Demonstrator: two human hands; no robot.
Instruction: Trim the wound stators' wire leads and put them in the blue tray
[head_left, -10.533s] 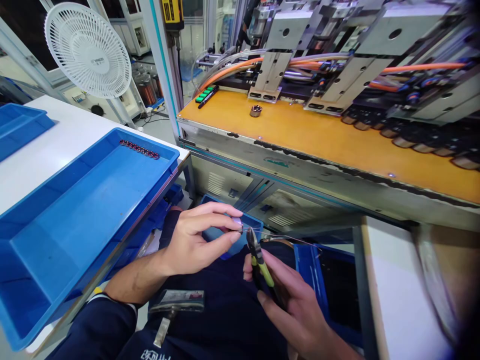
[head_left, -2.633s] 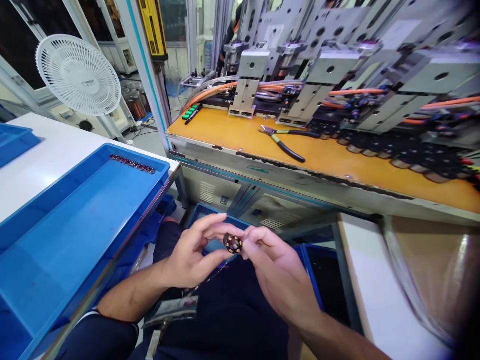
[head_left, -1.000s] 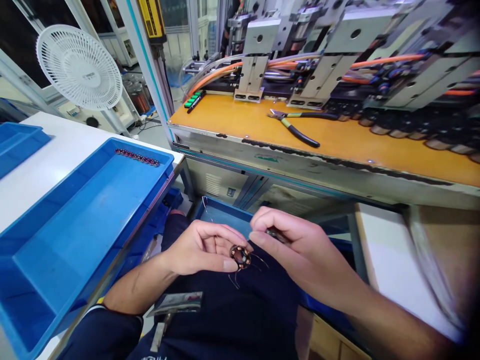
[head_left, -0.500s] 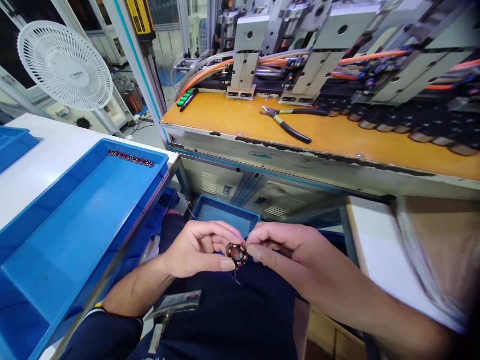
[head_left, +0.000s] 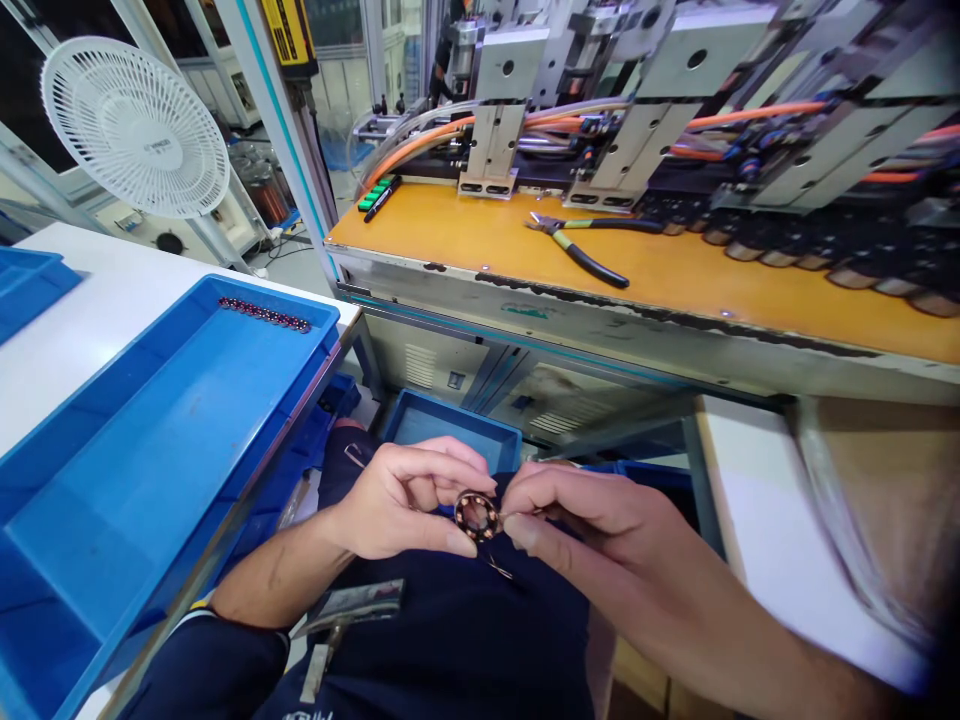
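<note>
A small round wound coil ring (head_left: 477,516), dark with copper windings and thin loose wire ends, sits over my lap. My left hand (head_left: 405,500) pinches it from the left with thumb and fingers. From the right, my right hand (head_left: 585,525) pinches at the ring's edge or one of its wires; which one I cannot tell. Both hands are closed and touch the ring.
A large blue tray (head_left: 150,440) on the white table at left holds a row of small dark rings (head_left: 262,314). Cutting pliers (head_left: 581,250) lie on the orange machine bench (head_left: 675,275). A small blue bin (head_left: 450,430) stands below the hands. A white fan (head_left: 135,125) stands at the back left.
The pliers left my right hand and now lie on the orange bench. Both hands hold the coil ring, and over the last second they shifted slightly while the right fingers closed back in on it.
</note>
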